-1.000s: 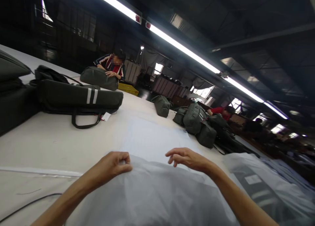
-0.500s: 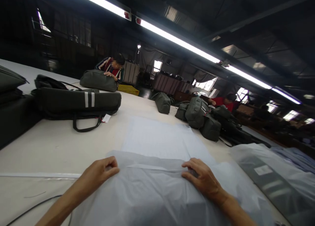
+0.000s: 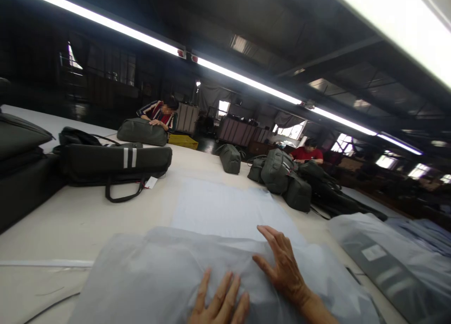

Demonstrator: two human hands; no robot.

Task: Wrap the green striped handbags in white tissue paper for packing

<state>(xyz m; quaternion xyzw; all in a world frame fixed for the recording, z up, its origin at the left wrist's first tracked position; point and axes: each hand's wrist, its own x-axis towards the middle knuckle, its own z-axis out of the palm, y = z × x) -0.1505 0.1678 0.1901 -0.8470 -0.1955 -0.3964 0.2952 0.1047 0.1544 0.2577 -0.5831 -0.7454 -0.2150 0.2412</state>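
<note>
Plastic-wrapped bundle (image 3: pixel 158 272) lies on the pale table (image 3: pixel 70 225) in a dim workshop; left hand (image 3: pixel 220 303) and right hand (image 3: pixel 285 267) press it flat, fingers spread, gripping nothing. Dark striped bag (image 3: pixel 116 162) and what seem duffels (image 3: pixel 282 173) sit beyond

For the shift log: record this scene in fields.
left hand: flat on plastic bag, fingers spread
right hand: flat on the same bag
table: white
striped bag: far left, tag attached
bag pile: far right
wrapped bag: right
people: two, at far edge
</note>
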